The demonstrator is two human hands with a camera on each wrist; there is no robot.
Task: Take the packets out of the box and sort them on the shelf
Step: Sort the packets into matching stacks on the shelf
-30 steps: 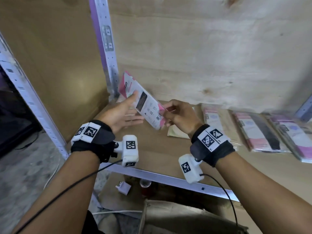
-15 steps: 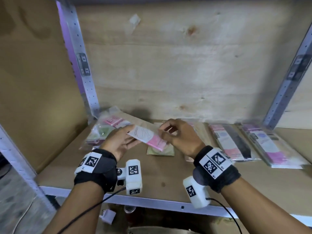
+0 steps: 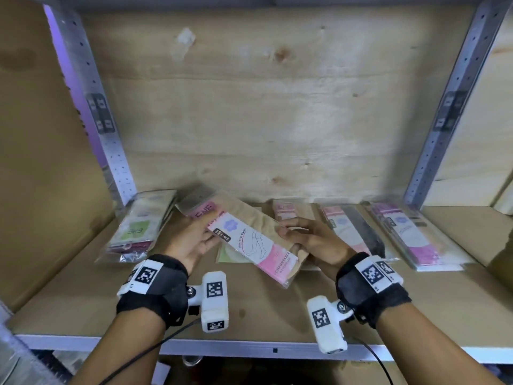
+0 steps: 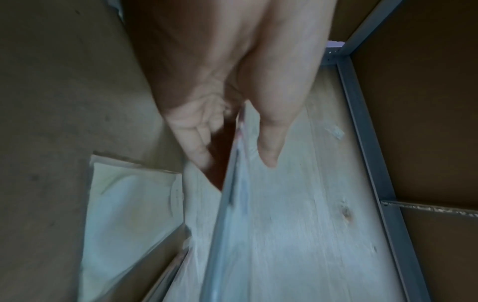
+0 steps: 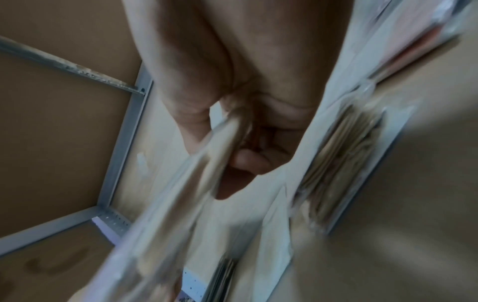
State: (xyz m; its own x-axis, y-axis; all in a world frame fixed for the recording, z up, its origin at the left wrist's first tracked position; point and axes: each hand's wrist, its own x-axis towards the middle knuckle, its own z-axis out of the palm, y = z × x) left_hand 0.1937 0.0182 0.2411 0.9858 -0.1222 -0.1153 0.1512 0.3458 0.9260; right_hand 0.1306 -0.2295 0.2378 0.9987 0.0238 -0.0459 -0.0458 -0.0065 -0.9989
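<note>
Packets were the business here, and one beige packet (image 3: 251, 241) with a white and pink label sat between both hands, held above the shelf (image 3: 83, 298) near its middle. The left hand (image 3: 191, 241) pinched its left end, thumb on top and fingers underneath, as the left wrist view also showed. The right hand (image 3: 312, 243) gripped the opposite end with curled fingers; the right wrist view was blurred but showed the fingers closed round the packet's edge. Under the held packet lay a pale green packet (image 3: 226, 255) flat on the board. A green-labelled stack (image 3: 136, 232) rested at the left by the upright, a second beige packet (image 3: 290, 212) lay behind the right hand, a black packet (image 3: 358, 232) lay to its right, and a purple-labelled pile (image 3: 416, 237) lay farther right.

The likely slip was a wrong pile: the beige packet hung over the green one, not over its beige match, so setting it straight down would mix the colours. The wrapping looked slick, so a loosened pinch at one end could let it swing and nudge the piles askew.
</note>
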